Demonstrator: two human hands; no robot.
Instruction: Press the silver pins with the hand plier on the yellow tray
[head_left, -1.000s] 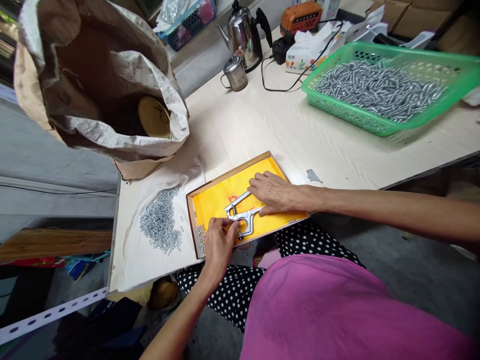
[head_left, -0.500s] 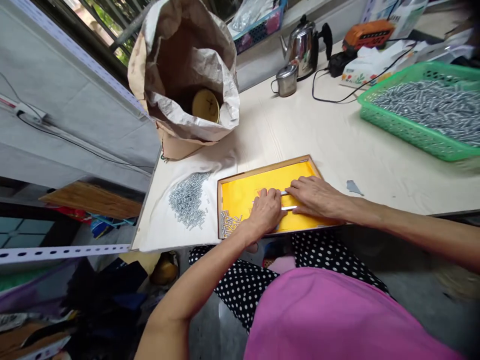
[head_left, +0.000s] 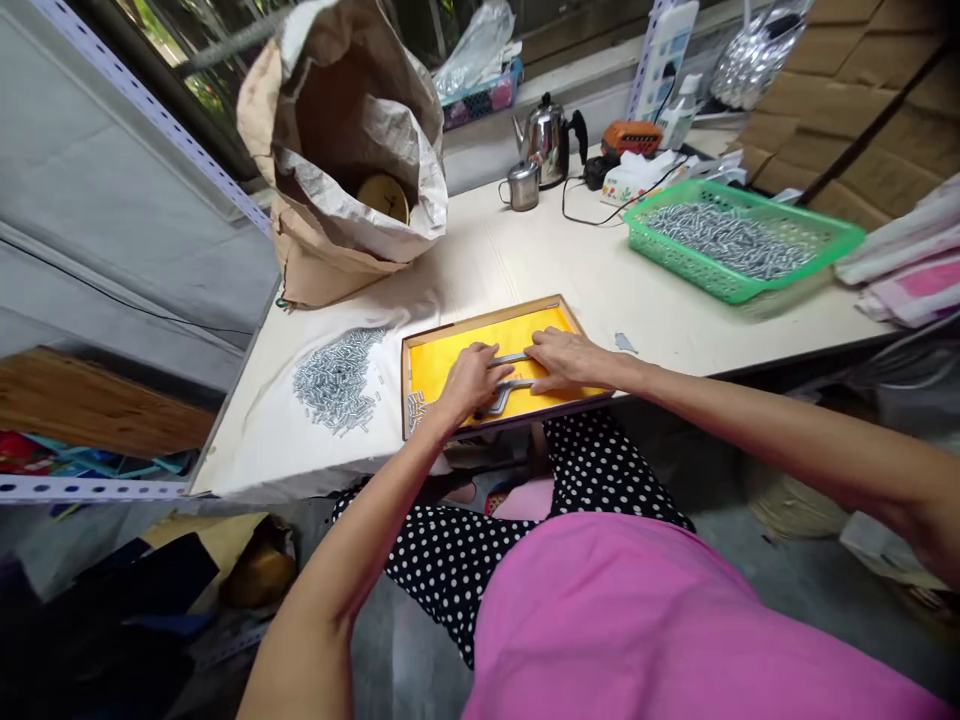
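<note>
A shallow tray with a yellow bottom lies near the table's front edge. Over it, my left hand is closed on the left ends of two metal strips, one above the other. My right hand grips their right ends. Beneath my left hand the lower strip shows a bent grey part. Small metal pins lie in the tray's left corner. Left of the tray a heap of similar pins rests on a white cloth.
A large paper sack stands at the back left. Behind are a metal cup, a kettle and an orange tool battery. A green basket of metal pins sits at the right, and a grey scrap lies nearer.
The view has swung to the right, so the whole green basket shows. More of the strips and the bent grey part is visible between my hands. Fewer pins show in the tray's corner.
</note>
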